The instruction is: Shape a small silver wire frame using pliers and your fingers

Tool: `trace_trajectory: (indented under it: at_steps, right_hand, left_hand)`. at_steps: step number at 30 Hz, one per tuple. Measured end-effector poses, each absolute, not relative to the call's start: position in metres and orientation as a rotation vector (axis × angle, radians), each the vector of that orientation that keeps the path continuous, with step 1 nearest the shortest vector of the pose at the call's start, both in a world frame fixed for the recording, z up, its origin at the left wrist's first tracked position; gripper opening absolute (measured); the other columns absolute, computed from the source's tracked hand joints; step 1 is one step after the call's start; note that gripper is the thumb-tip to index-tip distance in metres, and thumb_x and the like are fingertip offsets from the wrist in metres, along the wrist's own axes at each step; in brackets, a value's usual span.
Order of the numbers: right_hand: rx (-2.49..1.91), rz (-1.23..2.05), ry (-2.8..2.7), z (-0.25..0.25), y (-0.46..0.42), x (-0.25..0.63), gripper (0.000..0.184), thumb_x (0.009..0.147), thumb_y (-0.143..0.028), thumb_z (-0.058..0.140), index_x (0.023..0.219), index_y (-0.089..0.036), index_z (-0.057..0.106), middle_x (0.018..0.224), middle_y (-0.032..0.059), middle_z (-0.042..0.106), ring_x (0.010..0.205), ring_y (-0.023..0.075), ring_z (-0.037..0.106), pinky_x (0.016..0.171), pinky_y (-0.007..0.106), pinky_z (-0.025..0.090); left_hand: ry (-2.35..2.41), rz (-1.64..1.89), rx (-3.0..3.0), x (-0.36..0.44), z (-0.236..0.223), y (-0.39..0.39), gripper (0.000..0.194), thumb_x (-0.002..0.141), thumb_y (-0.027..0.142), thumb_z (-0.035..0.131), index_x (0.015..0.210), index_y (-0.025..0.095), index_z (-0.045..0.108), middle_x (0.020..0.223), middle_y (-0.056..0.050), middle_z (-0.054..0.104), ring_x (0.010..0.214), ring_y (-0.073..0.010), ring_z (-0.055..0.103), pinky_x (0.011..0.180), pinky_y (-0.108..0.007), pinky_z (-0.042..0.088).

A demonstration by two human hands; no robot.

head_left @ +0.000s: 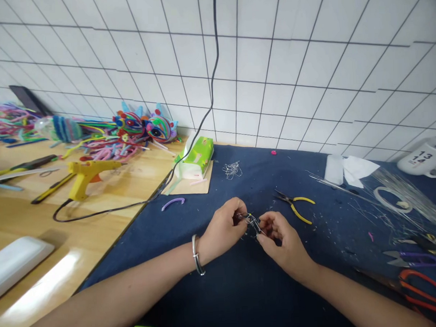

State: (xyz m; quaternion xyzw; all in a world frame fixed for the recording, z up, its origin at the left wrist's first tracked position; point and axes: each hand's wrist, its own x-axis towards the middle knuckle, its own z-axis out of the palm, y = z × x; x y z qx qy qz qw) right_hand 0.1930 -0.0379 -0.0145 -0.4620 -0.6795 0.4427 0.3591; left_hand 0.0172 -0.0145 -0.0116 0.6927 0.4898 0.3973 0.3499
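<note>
Over the dark blue cloth [223, 274], a small tangle of thin silvery wire [254, 223] is held between my two hands. My left hand [224, 228], with a silver bangle at the wrist, pinches its left side. On the other side, my right hand [284, 245] grips the wire between thumb and fingers. A small yellow spot shows at the top of the tangle; its finer shape is too small to make out. Yellow-handled pliers [297, 206] lie with jaws apart just beyond my right hand. Farther back rests a loose heap of wire pieces [232, 169].
A yellow glue gun [84, 176] lies on the wooden table at left, its black cord crossing to the wall. A green tissue pack [199, 157] stands behind. Orange-handled scissors [424, 289], purple snips [413, 258], wire lengths [414, 193] and a white mug [425, 159] are at right.
</note>
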Motion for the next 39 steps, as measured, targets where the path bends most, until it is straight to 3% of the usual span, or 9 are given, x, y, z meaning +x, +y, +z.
trace_trajectory:
  at_steps: [6, 11, 18, 26, 35, 39]
  right_hand:
    - [-1.081, 1.253, -1.692, -0.007, -0.034, 0.202, 0.026, 0.087, -0.029, 0.039, 0.11, -0.021, 0.048, 0.099, 0.0054, 0.052, 0.09, 0.0163, 0.052, 0.075, 0.03, 0.046]
    - [-1.106, 1.349, -1.682, -0.007, -0.029, 0.206, 0.028, 0.084, -0.027, 0.045, 0.111, -0.024, 0.05, 0.106, 0.0049, 0.053, 0.096, 0.0174, 0.052, 0.079, 0.031, 0.047]
    - [-1.014, 1.608, -1.604, -0.008, -0.028, 0.202, 0.03, 0.079, -0.02, 0.05, 0.109, -0.023, 0.048, 0.087, 0.0004, 0.053, 0.079, 0.0123, 0.053, 0.07, 0.026, 0.046]
    - [-1.072, 1.564, -1.626, -0.011, -0.025, 0.205, 0.023, 0.077, -0.019, 0.054, 0.1, -0.021, 0.049, 0.063, -0.0071, 0.039, 0.056, 0.0075, 0.041, 0.056, 0.022, 0.039]
    - [-1.089, 1.509, -1.774, -0.007, -0.025, 0.205, 0.021, 0.077, -0.02, 0.055, 0.098, -0.02, 0.051, 0.063, -0.007, 0.037, 0.056, 0.0068, 0.036, 0.055, 0.022, 0.034]
    - [-1.11, 1.533, -1.71, -0.008, -0.024, 0.202, 0.02, 0.074, -0.018, 0.057, 0.093, -0.019, 0.051, 0.072, -0.0043, 0.044, 0.063, 0.0078, 0.042, 0.059, 0.022, 0.036]
  left_hand:
    - [1.229, 1.017, 1.807, 0.016, -0.012, -0.015, 0.011, 0.072, 0.008, 0.051, 0.078, 0.017, 0.05, 0.068, 0.002, 0.05, 0.062, -0.0103, 0.046, 0.057, -0.022, 0.036]
    - [1.133, 0.999, 1.811, 0.015, -0.01, -0.016, 0.01, 0.075, 0.011, 0.052, 0.082, 0.017, 0.052, 0.074, 0.0, 0.054, 0.065, -0.0112, 0.048, 0.062, -0.024, 0.038]
    - [1.138, 0.962, 1.896, 0.016, -0.007, -0.017, 0.011, 0.075, 0.009, 0.051, 0.082, 0.017, 0.052, 0.078, -0.001, 0.054, 0.069, -0.0119, 0.05, 0.064, -0.025, 0.041]
    - [1.139, 1.022, 1.949, 0.016, -0.006, -0.018, 0.019, 0.071, 0.004, 0.051, 0.085, 0.017, 0.052, 0.086, -0.003, 0.056, 0.077, -0.0138, 0.052, 0.071, -0.027, 0.043]
    - [1.132, 1.032, 2.014, 0.016, -0.004, -0.019, 0.025, 0.071, 0.001, 0.048, 0.089, 0.017, 0.052, 0.089, -0.003, 0.054, 0.078, -0.0131, 0.052, 0.072, -0.026, 0.044]
    - [1.106, 1.037, 2.033, 0.018, -0.004, -0.02, 0.025, 0.071, 0.0, 0.048, 0.089, 0.017, 0.051, 0.088, -0.003, 0.054, 0.078, -0.0126, 0.052, 0.072, -0.026, 0.044]
